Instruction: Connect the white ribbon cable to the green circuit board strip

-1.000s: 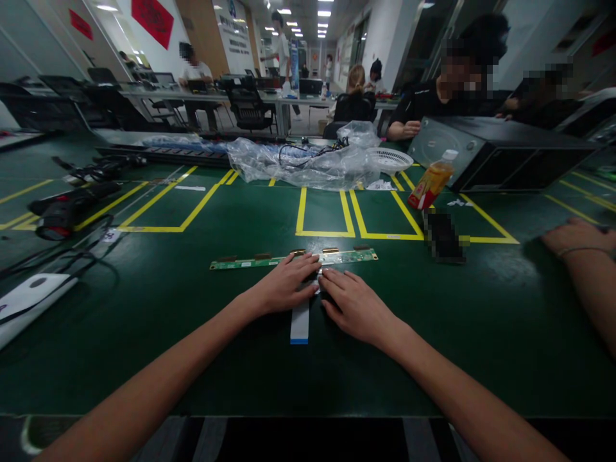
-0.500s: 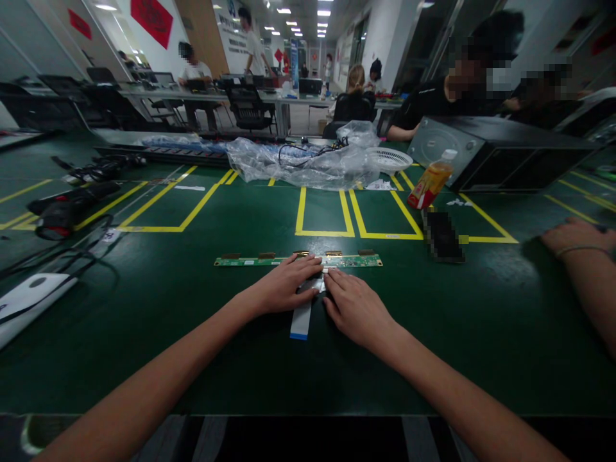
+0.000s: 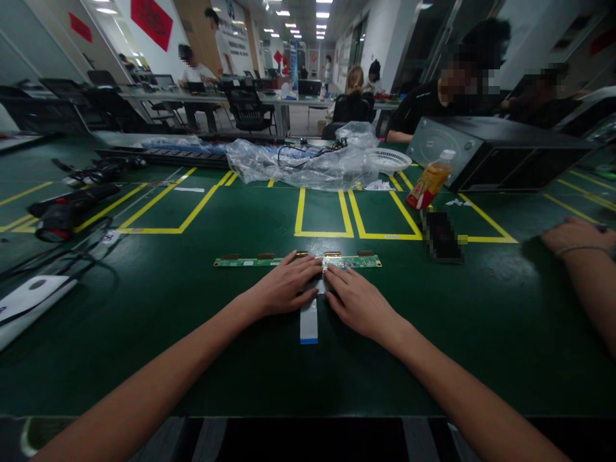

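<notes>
A long narrow green circuit board [image 3: 250, 261] lies flat on the green table mat [image 3: 192, 333]. A white flat ribbon cable [image 3: 308, 324] with a blue end runs from the board's middle toward me. My left hand [image 3: 283, 287] and my right hand [image 3: 356, 298] rest side by side on the mat, fingers stretched forward and flat. Their fingertips press on the cable's far end where it meets the board. The joint itself is hidden under the fingers.
Yellow tape boxes mark the mat. A tilted orange drink bottle [image 3: 428, 181], a black case [image 3: 495, 157], a white basket [image 3: 387, 159] and a crumpled plastic bag [image 3: 308, 165] sit beyond. Black tools and cables [image 3: 67, 212] lie at left. Another person's forearm [image 3: 584, 269] rests at right.
The ribbon cable's blue near end has swung right and now lies straight toward me. Both hands stay on the cable's far end at the board.
</notes>
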`<action>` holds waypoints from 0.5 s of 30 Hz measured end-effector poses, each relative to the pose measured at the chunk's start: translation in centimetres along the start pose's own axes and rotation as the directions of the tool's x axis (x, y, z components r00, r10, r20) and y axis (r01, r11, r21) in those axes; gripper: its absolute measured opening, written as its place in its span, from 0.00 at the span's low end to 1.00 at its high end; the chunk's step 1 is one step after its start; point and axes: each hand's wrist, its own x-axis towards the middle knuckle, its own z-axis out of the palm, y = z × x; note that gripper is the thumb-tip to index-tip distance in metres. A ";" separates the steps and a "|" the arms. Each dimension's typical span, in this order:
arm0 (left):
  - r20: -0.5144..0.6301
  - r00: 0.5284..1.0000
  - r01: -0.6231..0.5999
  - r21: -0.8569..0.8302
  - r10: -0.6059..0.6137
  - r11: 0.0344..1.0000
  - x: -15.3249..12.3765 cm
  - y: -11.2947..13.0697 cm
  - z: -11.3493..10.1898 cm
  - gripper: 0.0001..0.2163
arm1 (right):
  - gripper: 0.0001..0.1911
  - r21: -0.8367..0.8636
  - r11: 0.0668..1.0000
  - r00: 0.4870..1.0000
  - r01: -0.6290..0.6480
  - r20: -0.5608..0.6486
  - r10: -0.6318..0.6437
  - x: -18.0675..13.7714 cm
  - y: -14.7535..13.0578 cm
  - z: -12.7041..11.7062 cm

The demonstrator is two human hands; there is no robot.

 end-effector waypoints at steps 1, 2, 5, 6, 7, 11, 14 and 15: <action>0.004 0.999 -0.033 0.017 0.033 0.999 0.1 0.2 0.1 0.26 | 0.26 0.034 0.999 0.999 -0.013 -0.040 0.014 0.1 0.2 -0.1; 0.019 0.997 -0.076 0.028 0.076 0.997 0.2 0.4 0.2 0.26 | 0.25 0.064 0.998 0.996 -0.026 -0.078 0.031 0.2 0.3 -0.2; 0.079 0.990 -0.120 0.047 0.116 0.992 0.4 0.2 0.4 0.25 | 0.24 0.109 0.993 0.987 -0.043 -0.148 0.059 0.3 0.7 -0.5; 0.087 0.994 -0.065 0.065 0.059 0.996 0.5 -0.3 0.5 0.25 | 0.23 0.113 0.993 0.987 -0.045 -0.151 0.062 0.3 0.8 -0.6; 0.082 0.996 0.019 0.089 -0.026 0.996 0.5 -1.1 0.4 0.25 | 0.22 0.117 0.992 0.987 -0.047 -0.146 0.064 0.4 0.9 -0.7; -0.026 0.903 0.426 0.159 -0.428 0.890 -1.1 -6.5 -0.5 0.29 | 0.21 0.124 0.990 0.992 -0.071 -0.097 0.084 0.3 1.0 -1.1; -0.112 0.742 0.669 0.160 -0.660 0.725 -3.8 -11.1 -1.7 0.30 | 0.21 0.114 0.990 0.994 -0.079 -0.071 0.088 0.3 1.0 -1.4; -0.129 0.674 0.738 0.150 -0.727 0.658 -4.7 -12.3 -2.0 0.30 | 0.21 0.112 0.990 0.994 -0.080 -0.066 0.088 0.3 1.0 -1.5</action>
